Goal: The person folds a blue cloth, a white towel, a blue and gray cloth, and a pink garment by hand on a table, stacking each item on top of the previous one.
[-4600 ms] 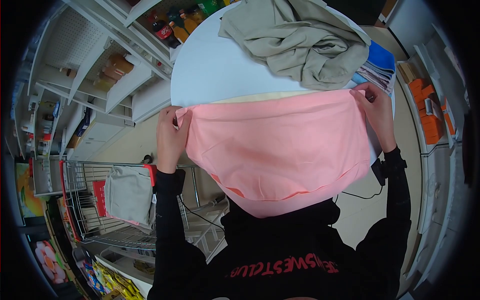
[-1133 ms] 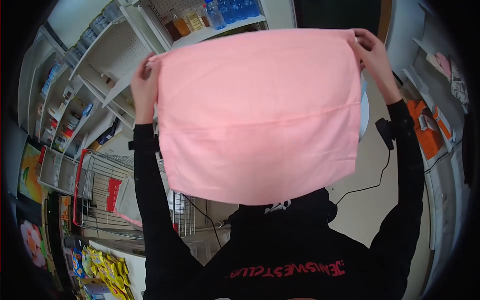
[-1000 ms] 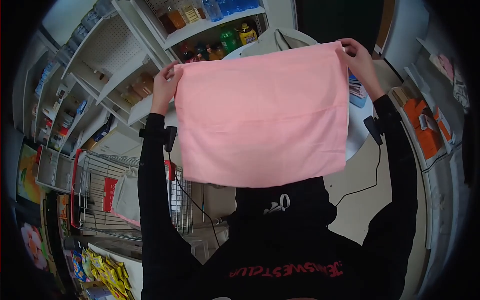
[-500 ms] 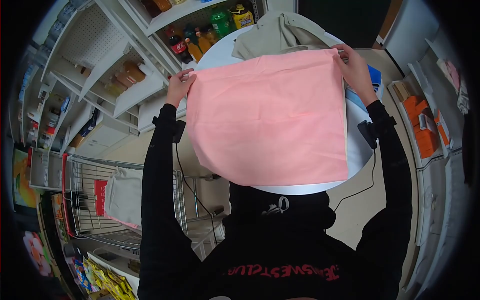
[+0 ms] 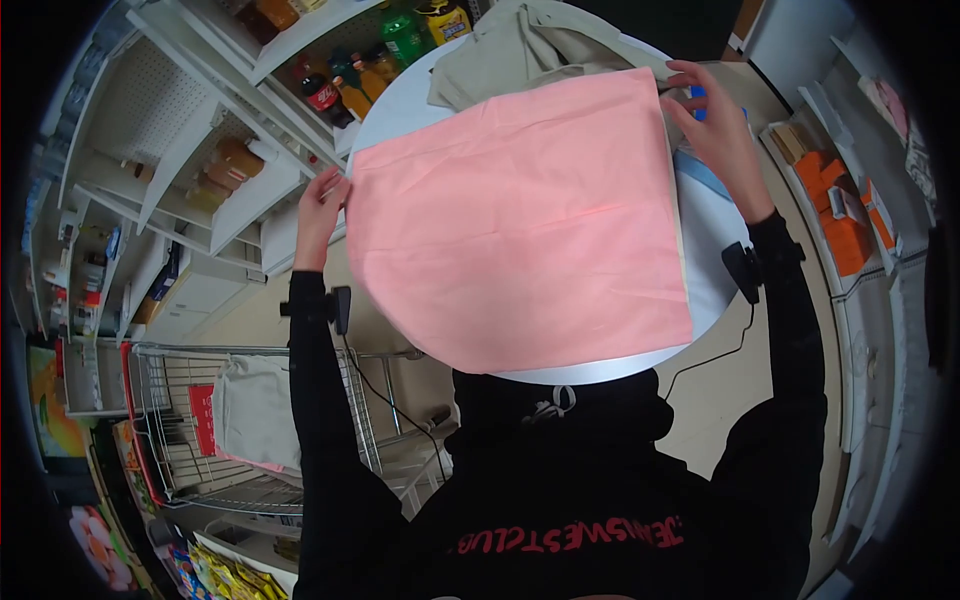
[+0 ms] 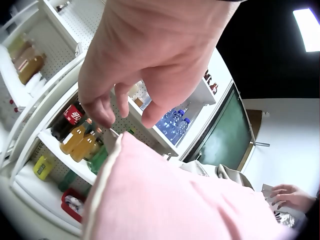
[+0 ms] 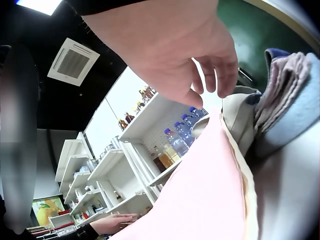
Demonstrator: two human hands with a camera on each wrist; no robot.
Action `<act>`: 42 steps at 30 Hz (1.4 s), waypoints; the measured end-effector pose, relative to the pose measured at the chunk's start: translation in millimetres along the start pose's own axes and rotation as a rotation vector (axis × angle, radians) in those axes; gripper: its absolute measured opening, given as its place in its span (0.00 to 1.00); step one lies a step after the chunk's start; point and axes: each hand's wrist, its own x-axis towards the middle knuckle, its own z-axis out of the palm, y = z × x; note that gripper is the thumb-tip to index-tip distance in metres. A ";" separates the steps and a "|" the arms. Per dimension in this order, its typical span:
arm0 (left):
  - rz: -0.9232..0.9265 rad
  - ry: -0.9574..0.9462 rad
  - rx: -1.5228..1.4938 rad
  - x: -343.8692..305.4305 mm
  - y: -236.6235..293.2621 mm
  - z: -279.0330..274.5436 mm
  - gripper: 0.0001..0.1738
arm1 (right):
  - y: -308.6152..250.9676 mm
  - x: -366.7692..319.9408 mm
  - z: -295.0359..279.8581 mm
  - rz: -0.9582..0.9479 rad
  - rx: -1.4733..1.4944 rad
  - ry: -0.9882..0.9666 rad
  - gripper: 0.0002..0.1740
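A pink cloth (image 5: 520, 230) lies spread over the round white table (image 5: 715, 250), its left part reaching past the table's edge in the head view. The left hand (image 5: 320, 218) is beside the cloth's left edge; in the left wrist view that hand (image 6: 155, 55) hangs relaxed just above a corner of the cloth (image 6: 165, 195), fingers apart. At the far right corner, the right hand (image 5: 718, 135) has its fingers spread. Seen from the right wrist, this hand (image 7: 175, 55) is over the corner of the cloth (image 7: 200, 190) and grips nothing.
Grey-green fabric (image 5: 530, 50) lies crumpled behind the pink cloth. Folded blue textiles (image 5: 700, 172) are at the table's right. A shopping cart (image 5: 170, 400) holding folded grey cloth (image 5: 258, 410) stands lower left. Shelves with bottles (image 5: 322, 98) are at upper left, orange boxes (image 5: 845, 240) at right.
The pink cloth, earlier held up by both hands, has come down onto the table. Both hands have let go of its corners, the right one with fingers now spread.
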 end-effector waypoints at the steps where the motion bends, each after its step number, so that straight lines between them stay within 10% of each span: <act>1: 0.010 0.016 0.115 -16.9 -2.2 -3.2 0.32 | -6.9 -13.7 -11.1 -0.039 -0.018 0.036 0.14; 12: -0.422 0.149 -0.079 -143.2 20.4 32.1 0.29 | -27.4 -135.4 -30.2 0.416 -0.135 -0.397 0.13; 27: -0.214 0.258 -0.126 -170.1 25.0 58.3 0.28 | -12.1 -139.0 -28.8 0.478 0.029 -0.270 0.11; 36: -0.407 0.012 -0.200 -185.3 21.2 19.7 0.23 | -20.5 -135.7 -26.6 0.410 -0.070 -0.318 0.11; 42: -0.344 -0.040 -0.188 -195.3 32.4 21.3 0.21 | -51.3 -147.5 -39.0 -0.017 -0.098 -0.374 0.30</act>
